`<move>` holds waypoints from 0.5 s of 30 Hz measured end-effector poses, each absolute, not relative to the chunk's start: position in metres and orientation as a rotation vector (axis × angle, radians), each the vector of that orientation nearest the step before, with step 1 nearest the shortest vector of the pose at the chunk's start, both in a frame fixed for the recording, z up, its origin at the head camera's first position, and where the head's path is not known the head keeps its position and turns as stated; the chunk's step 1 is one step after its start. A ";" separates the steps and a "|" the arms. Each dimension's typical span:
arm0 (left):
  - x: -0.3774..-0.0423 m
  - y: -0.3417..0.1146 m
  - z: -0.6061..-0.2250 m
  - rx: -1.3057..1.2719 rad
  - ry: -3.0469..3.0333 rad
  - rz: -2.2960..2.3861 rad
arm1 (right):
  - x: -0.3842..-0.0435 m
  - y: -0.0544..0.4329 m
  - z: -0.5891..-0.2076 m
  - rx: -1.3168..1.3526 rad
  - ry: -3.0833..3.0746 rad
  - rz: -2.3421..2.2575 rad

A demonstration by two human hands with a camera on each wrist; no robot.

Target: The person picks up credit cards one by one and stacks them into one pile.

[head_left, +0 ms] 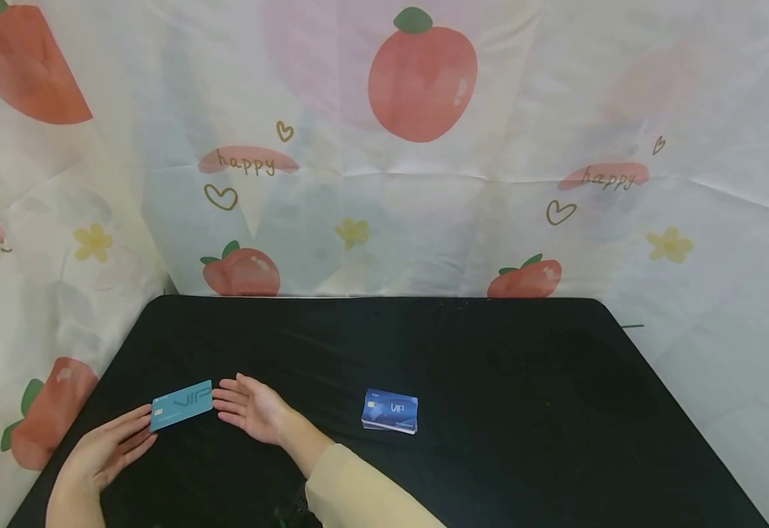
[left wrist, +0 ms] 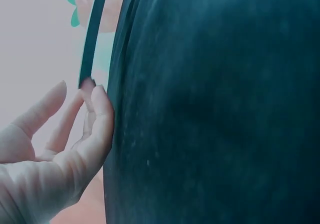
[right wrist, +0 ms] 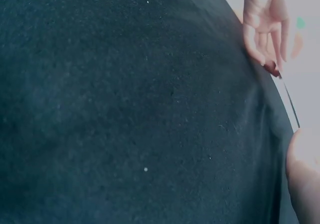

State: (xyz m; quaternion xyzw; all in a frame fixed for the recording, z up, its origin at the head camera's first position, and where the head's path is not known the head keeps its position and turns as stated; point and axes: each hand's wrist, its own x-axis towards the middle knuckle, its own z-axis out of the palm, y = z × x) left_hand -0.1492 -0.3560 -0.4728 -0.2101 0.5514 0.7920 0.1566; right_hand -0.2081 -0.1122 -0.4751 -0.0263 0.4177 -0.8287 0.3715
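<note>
A teal card with a chip and large VIP letters spans the gap between two hands, at the left in the head view. My left hand touches its left end with extended fingertips; in the left wrist view the thumb stands apart from the card. At the card's right end are the straight fingertips of my right hand, palm turned up. Seen edge-on, the card is a thin strip at the left fingertips. The right wrist view shows only part of the right hand.
A small stack of blue VIP cards lies on the black table, right of the right hand. Behind the table and along its sides hangs a pale curtain printed with fruit, hearts and flowers.
</note>
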 end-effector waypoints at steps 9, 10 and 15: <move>-0.153 -0.334 -0.464 -0.781 1.642 2.312 | -0.212 -0.107 -0.474 -0.086 1.166 -2.137; -0.154 -0.332 -0.464 -0.792 1.646 2.319 | -0.212 -0.106 -0.474 -0.087 1.186 -2.140; -0.156 -0.321 -0.462 -0.792 1.642 2.345 | -0.214 -0.101 -0.473 -0.077 1.293 -2.131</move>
